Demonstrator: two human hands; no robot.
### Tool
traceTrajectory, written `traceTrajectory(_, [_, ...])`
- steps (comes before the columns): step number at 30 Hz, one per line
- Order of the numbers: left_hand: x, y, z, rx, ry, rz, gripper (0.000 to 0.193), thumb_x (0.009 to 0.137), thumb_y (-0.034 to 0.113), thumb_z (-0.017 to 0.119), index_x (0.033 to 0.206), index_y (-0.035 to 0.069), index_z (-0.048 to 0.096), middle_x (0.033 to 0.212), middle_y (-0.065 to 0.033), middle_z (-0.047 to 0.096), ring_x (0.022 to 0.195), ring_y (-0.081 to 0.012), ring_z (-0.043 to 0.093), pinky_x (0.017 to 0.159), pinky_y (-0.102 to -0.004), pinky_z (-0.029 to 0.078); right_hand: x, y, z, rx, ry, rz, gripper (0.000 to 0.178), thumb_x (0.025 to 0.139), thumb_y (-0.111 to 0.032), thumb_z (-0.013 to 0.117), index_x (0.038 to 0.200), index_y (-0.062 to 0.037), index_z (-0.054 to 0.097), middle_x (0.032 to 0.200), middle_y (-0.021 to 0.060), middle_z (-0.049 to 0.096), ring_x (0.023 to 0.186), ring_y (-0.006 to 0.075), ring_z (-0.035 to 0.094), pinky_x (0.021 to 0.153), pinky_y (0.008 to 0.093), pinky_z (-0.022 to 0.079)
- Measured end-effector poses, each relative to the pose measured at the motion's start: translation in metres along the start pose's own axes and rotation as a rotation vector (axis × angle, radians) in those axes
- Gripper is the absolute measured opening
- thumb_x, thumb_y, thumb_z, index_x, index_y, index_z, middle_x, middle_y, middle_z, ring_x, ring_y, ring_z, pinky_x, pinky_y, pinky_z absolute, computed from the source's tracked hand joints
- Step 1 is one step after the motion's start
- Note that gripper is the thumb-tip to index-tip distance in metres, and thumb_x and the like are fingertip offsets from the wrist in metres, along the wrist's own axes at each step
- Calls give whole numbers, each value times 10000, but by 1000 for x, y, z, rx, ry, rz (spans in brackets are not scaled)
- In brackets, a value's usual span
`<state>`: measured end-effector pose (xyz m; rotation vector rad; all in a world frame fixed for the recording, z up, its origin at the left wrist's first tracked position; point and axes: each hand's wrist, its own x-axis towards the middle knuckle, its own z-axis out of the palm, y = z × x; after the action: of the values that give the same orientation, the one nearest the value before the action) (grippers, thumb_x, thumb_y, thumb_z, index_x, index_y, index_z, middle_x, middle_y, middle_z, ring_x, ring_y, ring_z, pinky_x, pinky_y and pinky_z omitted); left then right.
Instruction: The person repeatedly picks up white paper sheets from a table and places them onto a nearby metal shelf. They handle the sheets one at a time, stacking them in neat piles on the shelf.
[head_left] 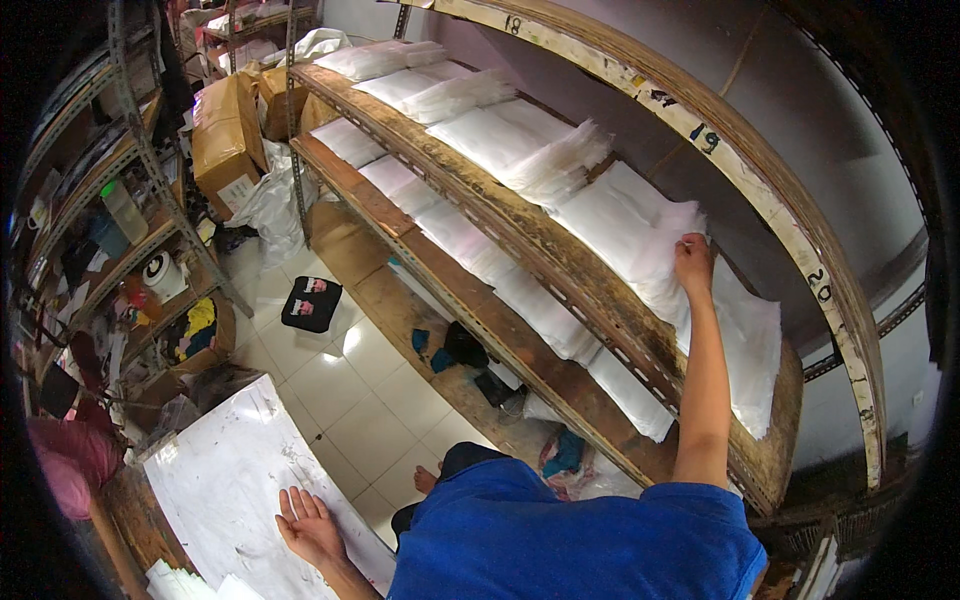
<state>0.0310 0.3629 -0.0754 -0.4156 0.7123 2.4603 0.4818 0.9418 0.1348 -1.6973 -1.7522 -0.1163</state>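
My right arm stretches up to the upper shelf. There my right hand is closed, its fingers pinching the edge of a clear plastic bag at the top of a stack of plastic bags. Beside my right forearm lies another stack of clear bags; further stacks run along the shelf to the left. My left hand is palm up over the white tabletop, fingers spread, with nothing in it.
A lower shelf holds more bag stacks. Folded black fabric with a printed picture lies on the tiled floor. Brown cartons stand at the back left. A loaded metal rack and another person's pink sleeve are at the left.
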Motion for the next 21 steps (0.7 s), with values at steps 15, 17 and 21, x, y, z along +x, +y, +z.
traceTrajectory(15, [-47, 47, 1, 295, 210, 275, 330, 957, 291, 487, 1135, 24, 562, 1085, -129, 618, 957, -224, 600, 878, -355, 475, 32, -18, 7, 220, -167, -400, 412, 979, -280, 494, 1268, 11, 531, 1268, 189, 557, 1179, 285, 534, 1002, 380, 412])
traceTrajectory(17, [-41, 62, -10, 444, 179, 351, 306, 974, 248, 461, 1130, 5, 563, 1037, -111, 632, 900, -175, 612, 837, -312, 489, 34, -40, 20, 277, -95, -569, 359, 1001, -250, 461, 1213, 28, 541, 1192, 169, 581, 1100, 281, 553, 966, 348, 414])
traceTrajectory(21, [-59, 90, -27, 848, 391, 625, 266, 953, 211, 515, 1069, -14, 594, 1028, -93, 640, 862, -153, 613, 785, -290, 482, -43, -188, 23, 431, -288, -615, 331, 998, -229, 460, 1182, 32, 547, 1144, 151, 587, 1057, 260, 556, 945, 333, 414])
